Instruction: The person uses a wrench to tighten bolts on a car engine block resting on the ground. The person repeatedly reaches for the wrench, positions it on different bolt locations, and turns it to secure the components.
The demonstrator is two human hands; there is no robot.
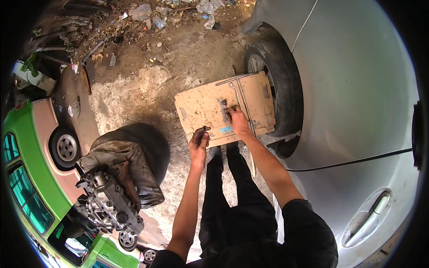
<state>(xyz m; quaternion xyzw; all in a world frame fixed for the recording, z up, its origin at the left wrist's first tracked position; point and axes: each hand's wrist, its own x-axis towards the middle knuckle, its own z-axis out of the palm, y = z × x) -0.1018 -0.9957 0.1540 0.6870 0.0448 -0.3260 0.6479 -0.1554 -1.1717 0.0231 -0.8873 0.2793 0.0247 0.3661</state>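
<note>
A flat piece of cardboard (201, 105) lies in front of my feet with hand tools on it. My left hand (199, 145) is closed around a small dark metal socket (204, 129), at the cardboard's near left edge. My right hand (239, 119) is over the middle of the cardboard, its fingertips pinched together beside a few metal spanners (223, 109). Whatever those fingertips hold is too small and shaded to make out. Just right of them lie a long T-handle wrench (244, 98) and a bent metal bar (233, 88).
A silver car (348, 102) fills the right side, its wheel (281, 85) touching close by the cardboard. At the left, a greasy engine part (111, 205) sits by a dark cover (120, 152) over a rounded form. Beyond stands a green vehicle (38, 178). Litter (152, 15) covers the far ground.
</note>
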